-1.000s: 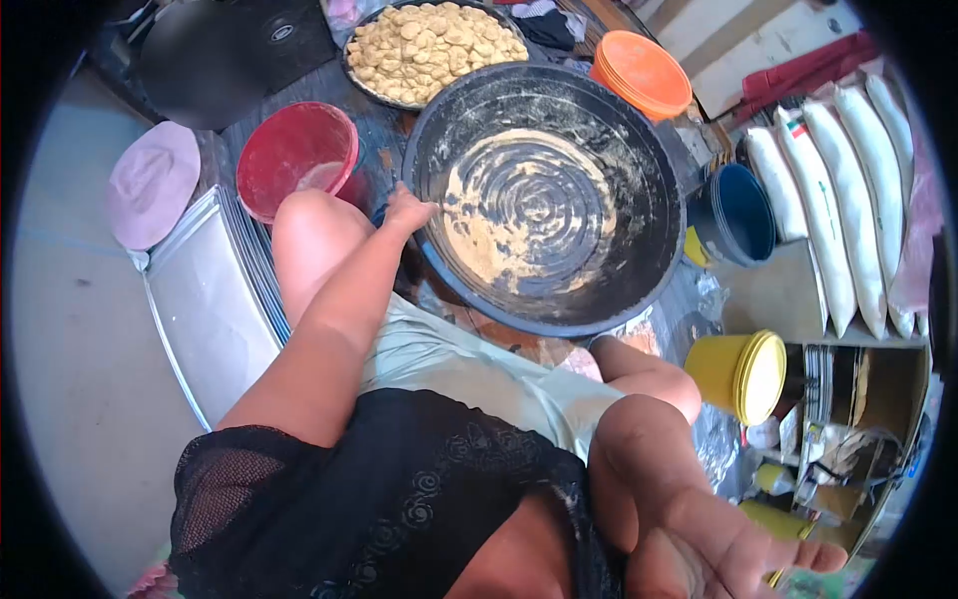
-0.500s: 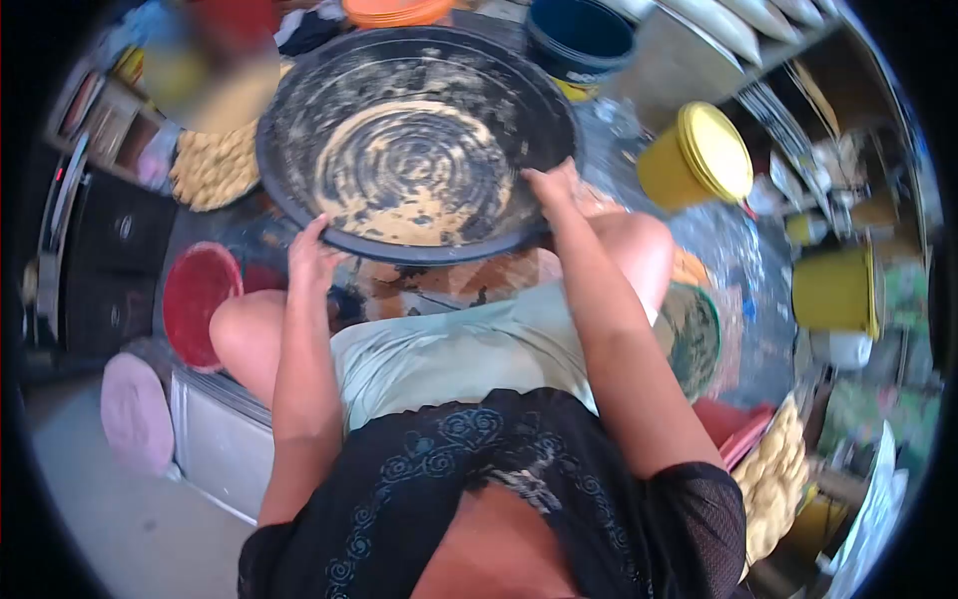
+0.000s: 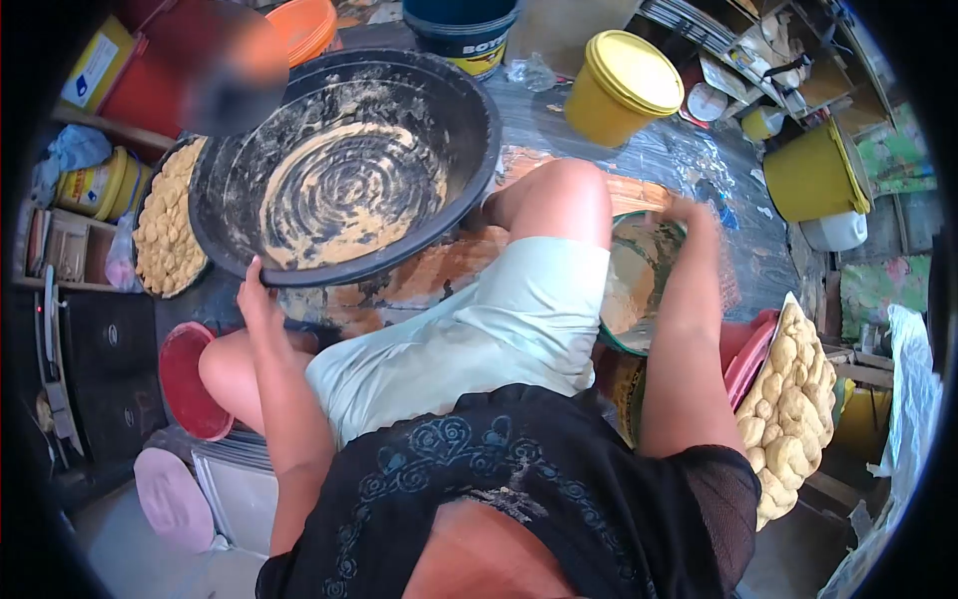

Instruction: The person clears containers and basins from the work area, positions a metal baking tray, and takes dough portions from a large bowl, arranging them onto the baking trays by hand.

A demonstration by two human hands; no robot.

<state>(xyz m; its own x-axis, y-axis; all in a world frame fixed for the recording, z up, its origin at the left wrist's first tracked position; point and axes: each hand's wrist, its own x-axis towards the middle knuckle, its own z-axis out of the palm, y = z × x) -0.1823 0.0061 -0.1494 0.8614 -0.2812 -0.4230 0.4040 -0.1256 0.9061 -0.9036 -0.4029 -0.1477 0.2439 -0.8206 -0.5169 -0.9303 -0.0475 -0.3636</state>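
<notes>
A large black basin (image 3: 469,180) tilts in front of me, its inside coated with pale, powdery residue in rings. My left hand (image 3: 259,298) grips its near left rim, thumb on the edge. On my right, a green-rimmed round container (image 3: 639,344) holds something pale and powdery. My right hand (image 3: 689,212) is at the far edge of this container; its fingers are blurred, and whether they touch the rim I cannot tell.
Trays of lumpy, dough-like pieces stand at left (image 3: 170,220) and right (image 3: 793,409). Beyond the basin are an orange tub (image 3: 299,30), a dark bucket (image 3: 459,30) and a lidded yellow bucket (image 3: 619,95). A red basin (image 3: 195,384) lies by my left knee.
My right hand has left the black basin's rim and moved right to the green-rimmed container. The basin, still in my left hand, appears further left as the view has turned right.
</notes>
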